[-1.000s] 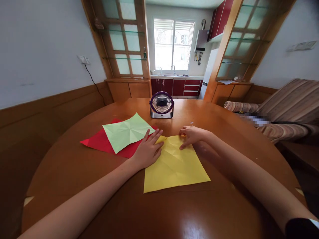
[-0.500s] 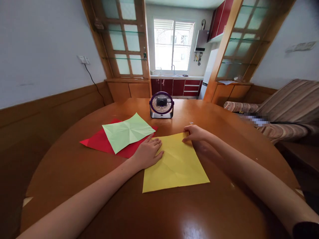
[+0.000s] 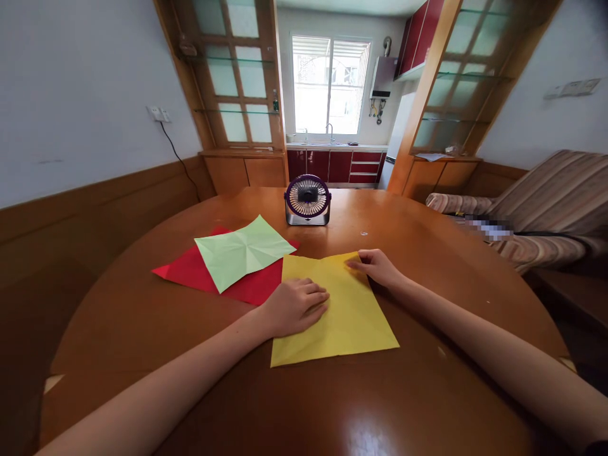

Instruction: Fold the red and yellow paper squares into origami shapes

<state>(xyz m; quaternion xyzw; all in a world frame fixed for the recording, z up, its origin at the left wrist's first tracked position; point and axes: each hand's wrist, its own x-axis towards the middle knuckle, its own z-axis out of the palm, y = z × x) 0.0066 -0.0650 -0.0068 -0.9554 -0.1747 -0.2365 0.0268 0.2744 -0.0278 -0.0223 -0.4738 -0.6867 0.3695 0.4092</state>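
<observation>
A yellow square sheet of paper (image 3: 351,316) with faint creases lies on the table in front of me. My left hand (image 3: 297,307) rests flat on its left half, fingers stretched out toward the middle. At the far right corner, my right hand (image 3: 373,265) pinches the paper between thumb and fingers, and that corner is lifted slightly. Left of the yellow sheet lies a creased light green sheet of paper (image 3: 244,250), on top of a red sheet of paper (image 3: 185,272) that it partly hides.
A small purple desk fan (image 3: 308,199) stands on the round wooden table (image 3: 408,405) beyond the papers. A tiny clear object (image 3: 363,233) lies right of the fan. A striped armchair (image 3: 555,196) is at the right, past the table edge.
My left hand has slid from the far left corner toward the middle of the yellow paper. My right hand has shifted slightly right and nearer, raising the far right corner a little.
</observation>
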